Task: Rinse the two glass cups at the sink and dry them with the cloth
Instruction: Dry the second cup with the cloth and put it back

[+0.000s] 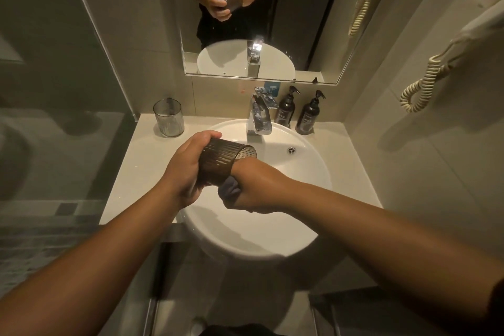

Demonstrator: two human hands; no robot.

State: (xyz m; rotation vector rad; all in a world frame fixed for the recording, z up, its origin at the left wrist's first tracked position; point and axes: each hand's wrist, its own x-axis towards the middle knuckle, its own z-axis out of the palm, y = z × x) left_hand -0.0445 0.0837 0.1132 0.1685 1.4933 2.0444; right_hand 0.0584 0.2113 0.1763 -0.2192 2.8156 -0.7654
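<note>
- The left hand point(183, 172) is wrapped around a dark ribbed glass cup point(221, 162), thumb over the top of its wall and fingers curled underneath, gripping it near the base.
- The cup lies tilted on its side above the sink point(305, 185), its open mouth turned toward the tap.
- The right hand point(255, 188) is closed around a dark cloth point(229, 189), which bunches out of the fist and presses against the cup's lower wall.
- The right wrist touches the cup's rim; how far the cloth reaches into or under the cup is hidden.
- Both forearms come in from the bottom edge and meet over the front left part of the basin.
- The tap point(259, 120) stands at the back of the sink, with the drain point(291, 150) just to its right in the bowl.
- A second cup point(168, 117), clear and ribbed, stands upright on the counter point(131, 180) at the back left corner, well apart from the hands.
- Two dark pump bottles point(309, 114) stand side by side on the counter, right of the tap.
- The mirror point(313, 35) above reflects the hands and the held cup.
- A coiled cord point(421, 87) hangs on the right wall.
</note>
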